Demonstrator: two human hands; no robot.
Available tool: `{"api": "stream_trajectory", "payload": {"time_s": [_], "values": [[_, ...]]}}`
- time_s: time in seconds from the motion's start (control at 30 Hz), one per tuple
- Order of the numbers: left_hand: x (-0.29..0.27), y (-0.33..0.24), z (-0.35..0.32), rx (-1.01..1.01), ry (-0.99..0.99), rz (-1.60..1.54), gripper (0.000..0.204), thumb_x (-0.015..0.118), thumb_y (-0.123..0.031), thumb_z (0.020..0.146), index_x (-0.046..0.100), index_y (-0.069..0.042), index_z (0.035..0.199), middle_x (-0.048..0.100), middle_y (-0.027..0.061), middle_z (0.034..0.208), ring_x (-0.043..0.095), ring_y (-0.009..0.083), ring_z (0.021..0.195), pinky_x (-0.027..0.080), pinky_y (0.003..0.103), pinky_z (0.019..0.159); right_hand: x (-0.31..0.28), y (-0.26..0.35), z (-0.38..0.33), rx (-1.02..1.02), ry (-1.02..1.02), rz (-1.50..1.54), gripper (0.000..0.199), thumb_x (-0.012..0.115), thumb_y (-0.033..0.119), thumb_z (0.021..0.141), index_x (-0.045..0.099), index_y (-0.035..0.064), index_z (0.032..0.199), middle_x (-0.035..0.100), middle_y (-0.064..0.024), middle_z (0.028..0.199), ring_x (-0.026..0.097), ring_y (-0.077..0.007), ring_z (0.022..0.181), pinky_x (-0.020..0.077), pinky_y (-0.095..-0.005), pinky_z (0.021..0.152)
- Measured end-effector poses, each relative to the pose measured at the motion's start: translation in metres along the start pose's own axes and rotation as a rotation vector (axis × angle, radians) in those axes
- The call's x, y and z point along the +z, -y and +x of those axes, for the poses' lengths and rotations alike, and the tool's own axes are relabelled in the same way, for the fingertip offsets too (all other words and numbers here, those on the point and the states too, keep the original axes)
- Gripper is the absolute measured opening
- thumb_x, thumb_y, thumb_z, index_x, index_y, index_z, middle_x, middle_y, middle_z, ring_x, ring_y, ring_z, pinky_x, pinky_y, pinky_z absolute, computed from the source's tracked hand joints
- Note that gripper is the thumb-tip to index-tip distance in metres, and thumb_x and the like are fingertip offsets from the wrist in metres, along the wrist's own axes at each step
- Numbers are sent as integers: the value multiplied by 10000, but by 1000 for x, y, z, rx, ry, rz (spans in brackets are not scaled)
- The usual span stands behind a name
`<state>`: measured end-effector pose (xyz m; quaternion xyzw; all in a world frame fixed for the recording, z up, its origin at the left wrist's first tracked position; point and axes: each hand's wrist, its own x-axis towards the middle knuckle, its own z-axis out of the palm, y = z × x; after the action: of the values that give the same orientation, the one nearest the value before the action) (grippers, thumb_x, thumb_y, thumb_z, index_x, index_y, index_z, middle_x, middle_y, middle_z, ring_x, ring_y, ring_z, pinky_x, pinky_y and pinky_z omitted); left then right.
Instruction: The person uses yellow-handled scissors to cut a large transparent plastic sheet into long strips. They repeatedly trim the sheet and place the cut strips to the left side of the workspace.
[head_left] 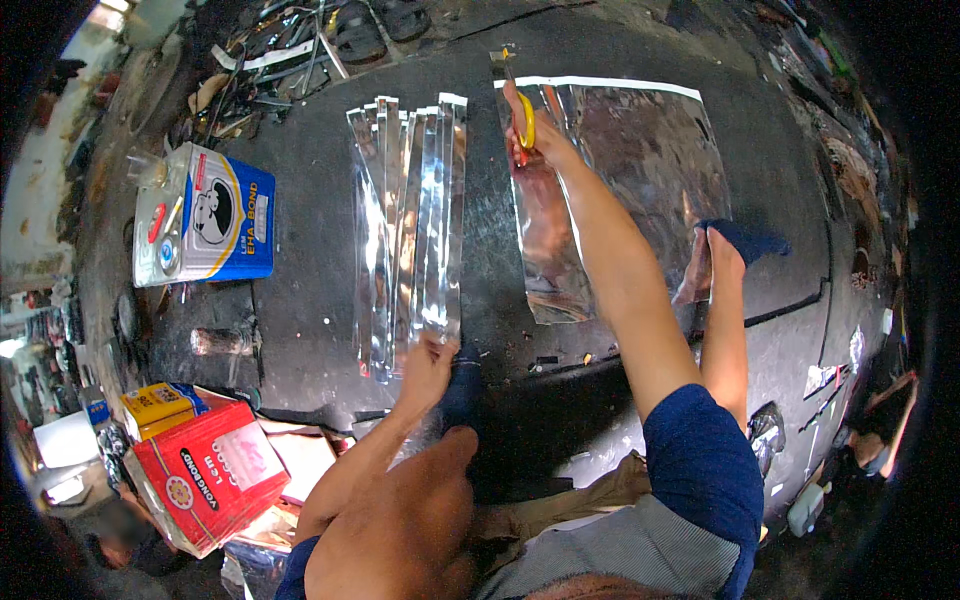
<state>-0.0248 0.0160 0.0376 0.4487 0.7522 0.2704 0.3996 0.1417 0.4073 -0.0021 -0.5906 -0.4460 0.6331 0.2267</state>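
Silver reflective sheet [640,150], one: lies on the dark surface [490,270]. Yellow-handled scissors [528,122], one: at the sheet's far left corner, gripped in the fingers of the right hand [543,145]. Narrow silver strips [400,220], several: left of the sheet; left hand [428,368] at their near ends, fingers bent, hold uncertain. Blue-and-white can [225,215], one: stands well left of the sheet.

**Silver strips on my left, a sheet on my right**

My left hand [428,368] pinches the lower end of the silver strips [410,230]; my right hand [545,142] grips a yellow-handled tool [528,122] over the silver sheet's [640,150] upper left corner.
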Motion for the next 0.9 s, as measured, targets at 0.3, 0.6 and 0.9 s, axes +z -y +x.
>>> {"api": "stream_trajectory", "payload": {"time_s": [0.3,0.6,0.9], "values": [[95,-2,60,-278,217,-526,358,689,-263,818,540,49,910,620,124,731,615,192,623,472,299,529,-22,-92,-209,106,92,208,773,270,784,818,497,66,640,506,-65,505,506,-181,372,407,-296,340],[130,-51,68,-341,179,-632,87,674,33,720,632,46,795,633,95,695,567,121,583,439,258,502,-15,-173,-418,433,191,306,814,345,809,756,533,18,794,502,-60,590,537,-186,468,490,-326,463],[132,-44,73,-239,205,-642,74,630,59,735,655,35,801,636,68,699,567,113,575,427,238,508,4,-206,-429,478,359,241,788,392,755,804,546,-14,878,524,-66,635,553,-176,511,511,-331,511]]}}
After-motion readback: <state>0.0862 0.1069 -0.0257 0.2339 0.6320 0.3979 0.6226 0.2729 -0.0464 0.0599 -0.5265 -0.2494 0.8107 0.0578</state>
